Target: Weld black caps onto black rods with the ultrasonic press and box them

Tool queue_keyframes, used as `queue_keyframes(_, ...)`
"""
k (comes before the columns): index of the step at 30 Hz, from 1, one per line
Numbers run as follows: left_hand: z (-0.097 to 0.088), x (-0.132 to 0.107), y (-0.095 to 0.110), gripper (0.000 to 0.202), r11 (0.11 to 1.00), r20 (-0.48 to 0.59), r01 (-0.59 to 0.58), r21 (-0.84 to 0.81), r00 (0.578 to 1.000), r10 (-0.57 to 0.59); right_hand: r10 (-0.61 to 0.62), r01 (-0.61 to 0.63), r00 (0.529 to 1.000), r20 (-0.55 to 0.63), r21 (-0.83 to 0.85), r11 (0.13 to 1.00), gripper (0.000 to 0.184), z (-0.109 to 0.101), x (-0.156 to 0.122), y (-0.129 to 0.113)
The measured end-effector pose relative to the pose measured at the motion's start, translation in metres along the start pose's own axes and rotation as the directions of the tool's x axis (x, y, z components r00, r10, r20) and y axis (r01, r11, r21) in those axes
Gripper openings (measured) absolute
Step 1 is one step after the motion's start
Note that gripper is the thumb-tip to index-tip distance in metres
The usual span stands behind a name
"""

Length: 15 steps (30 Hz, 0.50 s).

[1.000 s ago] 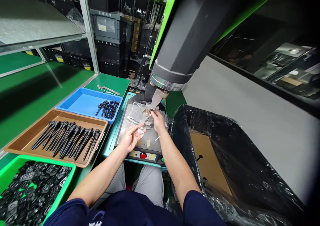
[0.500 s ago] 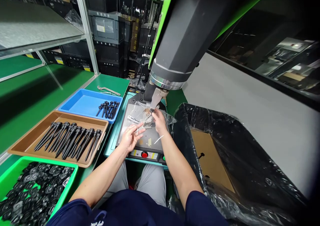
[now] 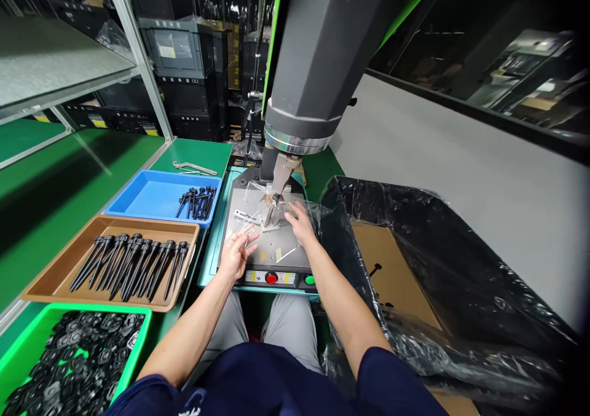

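Observation:
A small black part (image 3: 276, 198) stands in the metal fixture (image 3: 271, 219), under the tip of the machine's metal horn (image 3: 282, 171). My right hand (image 3: 300, 224) is just right of the fixture, fingers stretched and apart, holding nothing. To the front left of the fixture is my left hand (image 3: 236, 253), palm partly up, with its fingers loosely spread. A thin pale line shows by its fingertips; I cannot tell whether the hand touches it. Clear plastic film (image 3: 311, 207) lies around the fixture. A thin white strip (image 3: 288, 255) rests on the grey base plate (image 3: 244, 259).
On the left are a blue tray (image 3: 142, 192) and a brown tray (image 3: 50, 274), both with black bolt-like parts, and a green bin (image 3: 146, 324) of black pieces. A red button (image 3: 271, 278) and green button (image 3: 309, 279) are at the front. A plastic-lined box (image 3: 341, 238) stands right.
My right hand has let go of the black part and drawn back to the right, its fingers opening. The black part now stands under the horn. The view has shifted slightly.

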<state>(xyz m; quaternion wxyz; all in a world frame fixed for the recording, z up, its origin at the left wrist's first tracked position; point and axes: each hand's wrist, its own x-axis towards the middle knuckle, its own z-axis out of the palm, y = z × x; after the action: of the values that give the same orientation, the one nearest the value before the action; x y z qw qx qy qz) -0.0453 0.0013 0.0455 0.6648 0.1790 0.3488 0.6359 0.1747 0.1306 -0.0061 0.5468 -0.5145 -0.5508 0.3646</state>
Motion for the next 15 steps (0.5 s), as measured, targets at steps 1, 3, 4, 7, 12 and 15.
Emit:
queue_keyframes(1,-0.001,0.001,-0.001,0.026,1.000,-0.006,-0.007,0.012,1.000,0.007,-0.007,0.007,1.000,-0.003,-0.015,1.000,0.053,-0.002,0.000,-0.001)
queue_keyframes(3,-0.002,0.002,-0.003,0.027,0.999,-0.019,-0.011,0.041,1.000,0.012,-0.001,0.001,1.000,-0.002,-0.036,0.999,0.052,-0.006,0.002,-0.004)
queue_keyframes(4,-0.002,0.002,-0.004,0.027,0.998,-0.023,-0.011,0.059,1.000,0.012,0.004,-0.004,1.000,0.000,-0.047,0.999,0.052,-0.008,0.003,-0.005)
queue_keyframes(7,-0.004,0.002,-0.009,0.027,0.992,-0.022,-0.002,0.125,1.000,0.004,0.005,-0.006,1.000,-0.013,-0.065,0.998,0.051,-0.014,0.007,-0.006)
queue_keyframes(12,-0.011,-0.002,-0.023,0.027,0.980,-0.012,0.011,0.200,1.000,-0.008,-0.003,0.001,1.000,-0.028,-0.063,0.998,0.049,-0.019,0.003,0.000)
queue_keyframes(15,-0.017,-0.005,-0.032,0.026,0.968,0.017,0.005,0.250,1.000,-0.010,0.015,-0.016,1.000,-0.017,-0.061,0.998,0.049,-0.020,-0.003,0.006)
